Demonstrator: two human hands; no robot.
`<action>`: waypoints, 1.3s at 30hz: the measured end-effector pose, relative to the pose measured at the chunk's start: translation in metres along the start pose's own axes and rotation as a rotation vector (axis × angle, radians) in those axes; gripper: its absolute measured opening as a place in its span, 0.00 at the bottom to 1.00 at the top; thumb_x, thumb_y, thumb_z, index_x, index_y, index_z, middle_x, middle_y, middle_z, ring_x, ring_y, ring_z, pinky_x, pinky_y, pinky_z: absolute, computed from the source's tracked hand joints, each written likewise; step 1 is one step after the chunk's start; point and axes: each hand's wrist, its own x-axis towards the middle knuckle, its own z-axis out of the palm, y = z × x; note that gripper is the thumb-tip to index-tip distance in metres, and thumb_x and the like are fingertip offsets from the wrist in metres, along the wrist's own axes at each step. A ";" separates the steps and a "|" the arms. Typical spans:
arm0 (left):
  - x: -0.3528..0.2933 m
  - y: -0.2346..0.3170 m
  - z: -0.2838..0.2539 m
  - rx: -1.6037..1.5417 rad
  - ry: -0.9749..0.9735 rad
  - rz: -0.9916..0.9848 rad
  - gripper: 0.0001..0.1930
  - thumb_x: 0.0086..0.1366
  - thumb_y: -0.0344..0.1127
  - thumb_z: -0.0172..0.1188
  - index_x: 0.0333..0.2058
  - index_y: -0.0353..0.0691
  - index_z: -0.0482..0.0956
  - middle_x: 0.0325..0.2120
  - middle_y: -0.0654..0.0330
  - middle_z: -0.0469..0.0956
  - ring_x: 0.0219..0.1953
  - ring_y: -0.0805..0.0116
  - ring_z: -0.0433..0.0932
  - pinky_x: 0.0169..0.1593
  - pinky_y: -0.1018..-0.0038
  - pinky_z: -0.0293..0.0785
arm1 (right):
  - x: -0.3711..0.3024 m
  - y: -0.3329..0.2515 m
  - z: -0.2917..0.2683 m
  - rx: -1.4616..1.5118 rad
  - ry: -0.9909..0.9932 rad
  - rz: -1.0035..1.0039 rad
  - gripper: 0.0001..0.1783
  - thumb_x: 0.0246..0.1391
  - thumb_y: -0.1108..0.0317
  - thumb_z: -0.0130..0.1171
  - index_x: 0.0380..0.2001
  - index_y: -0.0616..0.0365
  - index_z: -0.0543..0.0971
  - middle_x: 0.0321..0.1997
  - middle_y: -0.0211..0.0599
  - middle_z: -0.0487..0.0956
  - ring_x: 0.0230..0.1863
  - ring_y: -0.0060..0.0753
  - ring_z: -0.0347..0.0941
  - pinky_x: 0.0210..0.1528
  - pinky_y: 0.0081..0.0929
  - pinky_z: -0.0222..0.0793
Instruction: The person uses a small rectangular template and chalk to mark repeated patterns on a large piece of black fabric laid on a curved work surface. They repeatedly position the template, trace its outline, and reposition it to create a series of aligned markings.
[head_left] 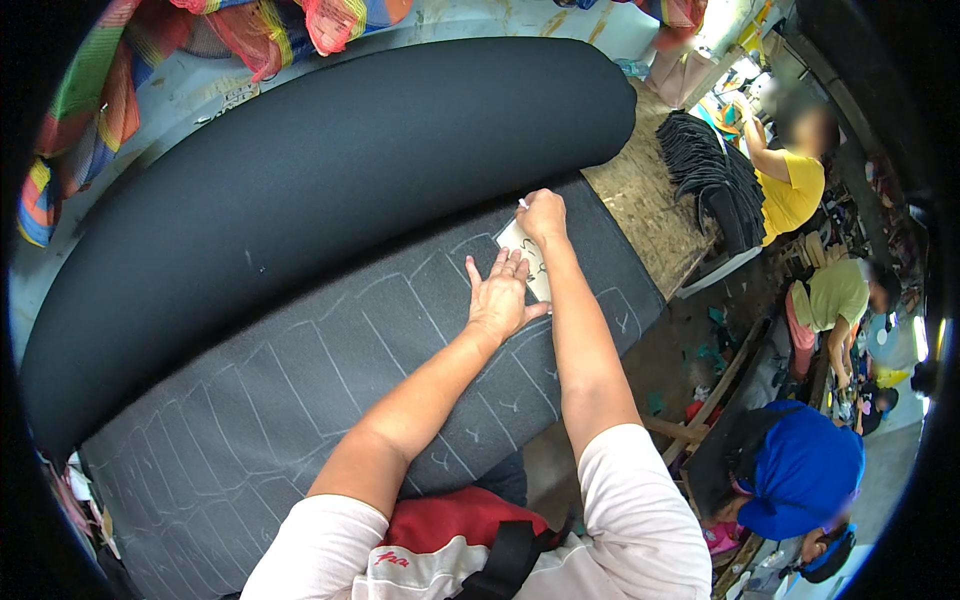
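A pale, flat pattern template (517, 240) with dark handwriting lies on dark grey fabric (330, 350) spread over a table. Across its lower part rests my left hand (497, 300), fingers spread and pressing it flat. At the template's far edge my right hand (543, 217) is closed around a small whitish piece of marking chalk (523, 204), its tip close to the fabric. Rows of white chalk outlines, with small marks inside some, cover the fabric to the left and nearer to me. My right forearm hides part of the template's right side.
A thick black fabric roll (340, 140) lies along the table's far side. Right of it, a stack of black cut pieces (710, 170) sits by a bare wooden board (640, 170). Several people work at the right, one in a yellow shirt (795, 195), another wearing a blue head covering (805, 470).
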 end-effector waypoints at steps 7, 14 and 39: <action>0.003 0.003 -0.004 0.005 -0.041 -0.049 0.43 0.44 0.62 0.65 0.54 0.40 0.68 0.60 0.57 0.61 0.65 0.62 0.54 0.61 0.36 0.40 | -0.017 0.028 -0.003 -0.131 -0.011 -0.040 0.09 0.37 0.69 0.60 0.23 0.63 0.82 0.27 0.55 0.78 0.34 0.53 0.77 0.44 0.39 0.72; 0.009 0.012 -0.012 0.033 -0.103 -0.119 0.44 0.41 0.59 0.68 0.54 0.40 0.67 0.60 0.57 0.60 0.65 0.62 0.54 0.61 0.37 0.42 | -0.105 0.069 -0.051 -0.163 0.014 0.169 0.09 0.32 0.69 0.59 0.18 0.66 0.80 0.23 0.57 0.77 0.29 0.56 0.76 0.38 0.42 0.73; 0.063 0.044 -0.022 -0.354 0.825 0.156 0.27 0.46 0.40 0.71 0.46 0.38 0.76 0.44 0.53 0.71 0.46 0.60 0.70 0.48 0.64 0.68 | -0.161 0.099 -0.008 1.064 0.794 0.381 0.07 0.55 0.72 0.56 0.29 0.68 0.75 0.18 0.27 0.74 0.18 0.13 0.67 0.20 0.12 0.62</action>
